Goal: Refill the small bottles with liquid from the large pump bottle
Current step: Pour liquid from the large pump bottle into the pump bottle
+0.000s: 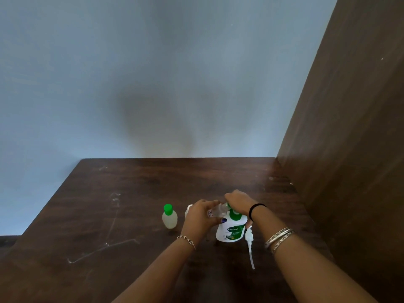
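The large white and green pump bottle (231,231) stands on the wooden table (131,215). Its pump head with the long tube (249,239) lies on the table just to its right. My right hand (238,202) grips the large bottle around its green neck from above. My left hand (200,217) holds a small clear bottle (216,212), tilted on its side with its mouth toward that neck. A small bottle with a green cap (169,217) stands upright to the left. Another small bottle (188,209) is mostly hidden behind my left hand.
A blue-grey wall (153,84) rises behind the table. A tall brown wooden panel (349,127) closes off the right side. The table's left edge runs diagonally, with a drop beyond it. White scratch marks (105,246) cross the tabletop on the left.
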